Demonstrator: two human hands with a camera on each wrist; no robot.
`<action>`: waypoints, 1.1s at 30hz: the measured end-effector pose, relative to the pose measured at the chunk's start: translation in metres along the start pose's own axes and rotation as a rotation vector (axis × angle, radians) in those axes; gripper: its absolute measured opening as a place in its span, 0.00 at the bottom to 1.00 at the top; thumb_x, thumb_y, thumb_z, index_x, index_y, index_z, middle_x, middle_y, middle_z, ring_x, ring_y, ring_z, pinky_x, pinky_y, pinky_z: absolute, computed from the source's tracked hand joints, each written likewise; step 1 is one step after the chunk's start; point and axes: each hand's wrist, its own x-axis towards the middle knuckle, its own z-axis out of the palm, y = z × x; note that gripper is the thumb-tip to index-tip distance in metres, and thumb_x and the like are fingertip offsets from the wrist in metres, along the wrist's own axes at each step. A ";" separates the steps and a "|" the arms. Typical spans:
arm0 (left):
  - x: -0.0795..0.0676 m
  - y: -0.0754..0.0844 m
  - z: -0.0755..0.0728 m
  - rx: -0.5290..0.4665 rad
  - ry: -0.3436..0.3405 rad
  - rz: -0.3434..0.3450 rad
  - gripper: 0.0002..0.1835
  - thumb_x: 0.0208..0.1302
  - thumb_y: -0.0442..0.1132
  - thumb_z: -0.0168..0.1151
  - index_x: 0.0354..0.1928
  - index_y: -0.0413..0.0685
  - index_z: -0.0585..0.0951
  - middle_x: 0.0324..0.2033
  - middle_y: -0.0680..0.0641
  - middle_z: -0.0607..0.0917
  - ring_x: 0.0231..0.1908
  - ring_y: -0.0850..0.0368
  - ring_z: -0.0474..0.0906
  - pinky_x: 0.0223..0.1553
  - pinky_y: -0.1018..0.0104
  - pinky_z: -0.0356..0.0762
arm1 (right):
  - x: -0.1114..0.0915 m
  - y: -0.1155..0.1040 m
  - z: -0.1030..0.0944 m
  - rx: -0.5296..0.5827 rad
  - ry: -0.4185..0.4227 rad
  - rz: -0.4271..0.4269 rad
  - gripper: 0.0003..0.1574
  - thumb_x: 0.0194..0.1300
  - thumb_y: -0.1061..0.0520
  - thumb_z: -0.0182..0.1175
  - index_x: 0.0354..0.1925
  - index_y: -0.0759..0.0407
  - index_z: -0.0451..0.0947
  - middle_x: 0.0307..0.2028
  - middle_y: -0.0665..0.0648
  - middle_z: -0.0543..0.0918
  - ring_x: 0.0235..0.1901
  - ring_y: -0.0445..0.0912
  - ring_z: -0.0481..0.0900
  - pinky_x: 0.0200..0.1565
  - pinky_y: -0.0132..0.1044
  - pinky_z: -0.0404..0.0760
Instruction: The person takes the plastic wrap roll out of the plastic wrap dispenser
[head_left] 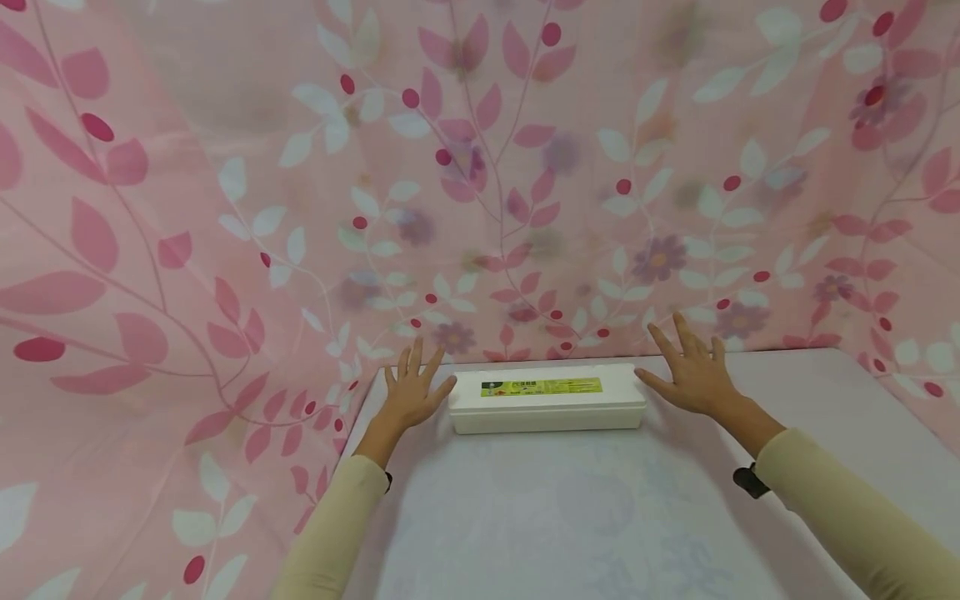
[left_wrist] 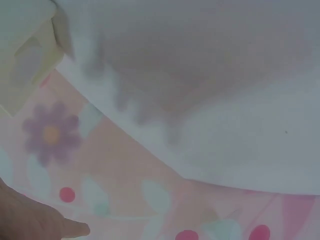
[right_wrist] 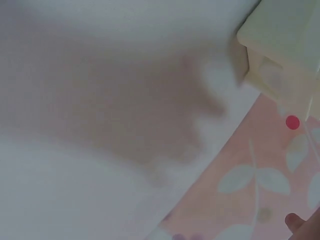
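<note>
A long white lidded box (head_left: 547, 417) with a yellow-green label (head_left: 542, 387) lies crosswise at the far edge of the table. My left hand (head_left: 411, 395) is at its left end, fingers spread and nothing held. At the right end my right hand (head_left: 697, 377) is likewise spread, with its thumb near the box's corner. Whether either thumb touches the box I cannot tell. Only part of the left hand (left_wrist: 37, 220) shows in the left wrist view, and a fingertip of the right hand (right_wrist: 295, 222) in the right wrist view. Each wrist view also catches one box end.
A pale cloth covers the table (head_left: 540, 517). Pink curtains (head_left: 487, 183) with leaves and flowers hang behind it and along both sides. Dark wrist straps (head_left: 750, 481) show at the sleeve cuffs. Hand shadows fall on the cloth.
</note>
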 end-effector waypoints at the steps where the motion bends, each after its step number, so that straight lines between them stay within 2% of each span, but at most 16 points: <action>1: 0.000 0.000 0.000 -0.009 -0.004 -0.001 0.39 0.71 0.70 0.37 0.79 0.68 0.47 0.79 0.47 0.31 0.77 0.39 0.29 0.65 0.23 0.27 | 0.000 0.000 0.001 0.001 0.003 -0.001 0.56 0.67 0.25 0.47 0.80 0.45 0.38 0.78 0.68 0.32 0.67 0.80 0.54 0.64 0.78 0.34; 5: 0.000 -0.001 0.002 0.003 0.005 0.009 0.39 0.71 0.70 0.37 0.79 0.66 0.49 0.79 0.45 0.35 0.77 0.39 0.30 0.65 0.23 0.28 | 0.003 0.000 0.003 0.010 0.002 0.002 0.56 0.67 0.24 0.46 0.79 0.44 0.39 0.78 0.68 0.33 0.66 0.81 0.56 0.64 0.77 0.34; 11: 0.002 0.002 0.000 0.088 0.020 0.033 0.40 0.69 0.73 0.34 0.79 0.68 0.48 0.79 0.48 0.34 0.77 0.39 0.35 0.67 0.25 0.28 | 0.008 -0.004 0.004 0.024 0.005 -0.015 0.56 0.66 0.24 0.47 0.79 0.45 0.40 0.78 0.68 0.34 0.68 0.79 0.53 0.64 0.78 0.33; 17: 0.004 0.008 -0.006 0.145 0.095 0.140 0.41 0.69 0.72 0.36 0.79 0.65 0.48 0.79 0.46 0.42 0.77 0.40 0.40 0.68 0.30 0.22 | 0.010 -0.012 0.007 0.033 -0.001 -0.040 0.55 0.66 0.25 0.48 0.79 0.45 0.42 0.78 0.66 0.36 0.73 0.72 0.49 0.65 0.77 0.33; 20: 0.004 0.010 -0.005 0.148 0.120 0.188 0.41 0.69 0.73 0.35 0.79 0.65 0.48 0.79 0.43 0.47 0.77 0.39 0.43 0.69 0.30 0.24 | 0.010 -0.018 0.006 0.026 -0.019 -0.044 0.55 0.66 0.25 0.48 0.79 0.46 0.42 0.78 0.66 0.36 0.72 0.72 0.51 0.66 0.76 0.33; 24: 0.002 0.011 0.000 0.114 0.115 0.229 0.41 0.69 0.73 0.35 0.79 0.64 0.50 0.77 0.40 0.52 0.76 0.39 0.45 0.69 0.29 0.28 | 0.010 -0.022 0.008 0.021 -0.036 -0.042 0.56 0.66 0.25 0.48 0.79 0.46 0.42 0.78 0.67 0.36 0.72 0.72 0.52 0.66 0.75 0.33; 30: 0.002 0.012 0.000 0.113 0.112 0.231 0.41 0.68 0.72 0.41 0.78 0.64 0.52 0.78 0.42 0.51 0.76 0.39 0.46 0.68 0.28 0.30 | 0.011 -0.024 0.011 0.028 -0.014 -0.068 0.55 0.66 0.26 0.50 0.79 0.42 0.41 0.78 0.67 0.39 0.70 0.71 0.57 0.65 0.76 0.36; 33: 0.004 0.013 0.000 0.140 0.090 0.213 0.42 0.67 0.72 0.40 0.78 0.66 0.51 0.79 0.44 0.47 0.76 0.41 0.44 0.69 0.28 0.30 | 0.011 -0.027 0.012 0.015 -0.023 -0.079 0.55 0.65 0.26 0.50 0.79 0.39 0.38 0.78 0.68 0.40 0.69 0.71 0.59 0.65 0.77 0.37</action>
